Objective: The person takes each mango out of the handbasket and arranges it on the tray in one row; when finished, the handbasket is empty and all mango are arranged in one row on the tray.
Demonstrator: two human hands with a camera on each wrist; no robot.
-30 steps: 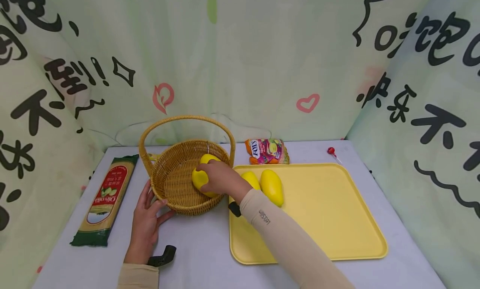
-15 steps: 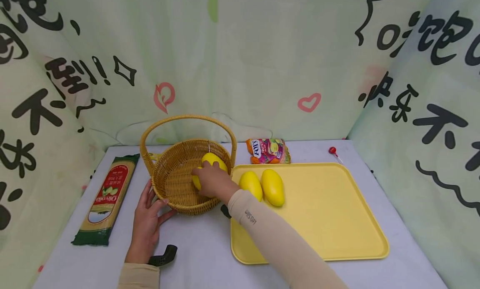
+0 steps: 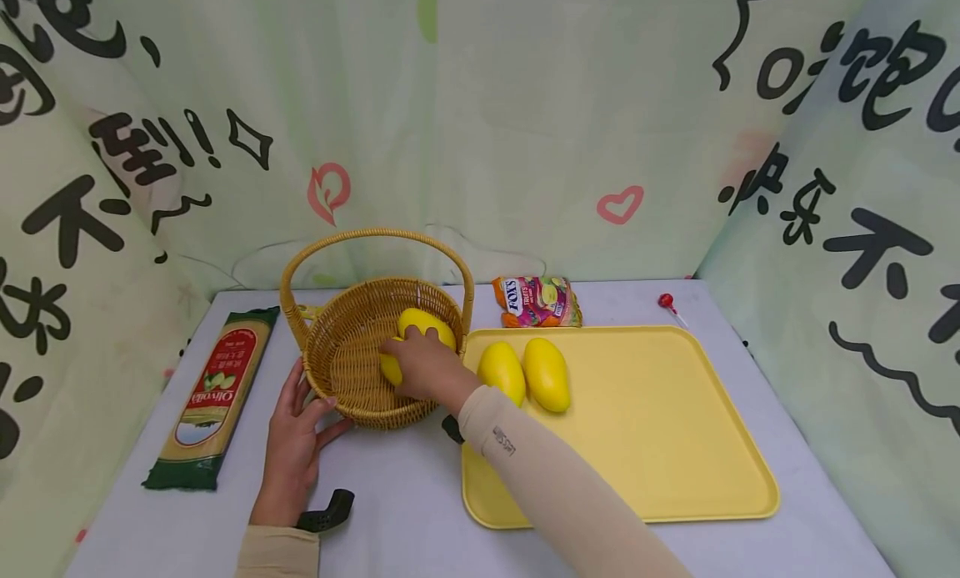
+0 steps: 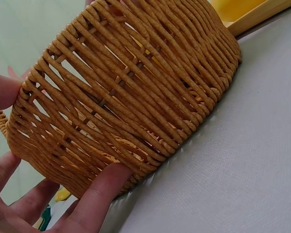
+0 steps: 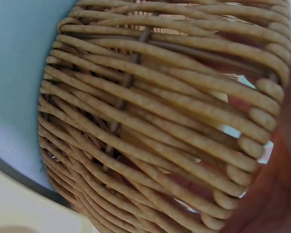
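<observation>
A round wicker basket (image 3: 345, 369) with a tall arched handle stands on the left half of the table. My left hand (image 3: 292, 457) holds its left front wall, thumb and fingers spread against the weave, also seen in the left wrist view on the wicker wall (image 4: 126, 92). Inside the basket, my right hand (image 3: 431, 369) grips a yellow mango (image 3: 388, 369), mostly covered by the fingers. A second mango (image 3: 431, 324) lies behind it in the basket. In the right wrist view, the basket wall (image 5: 150, 107) hides most of the hand.
A yellow tray (image 3: 637, 444) sits right of the basket, with two mangoes (image 3: 547, 375) at its left side. Behind it lie a candy bag (image 3: 537, 303) and a red lollipop (image 3: 666, 301). A green-ended pasta pack (image 3: 217, 390) lies at left.
My right hand has moved left and deeper over the basket with the mango, uncovering the two mangoes on the tray. In the last half second it barely shifts. The left hand stays put.
</observation>
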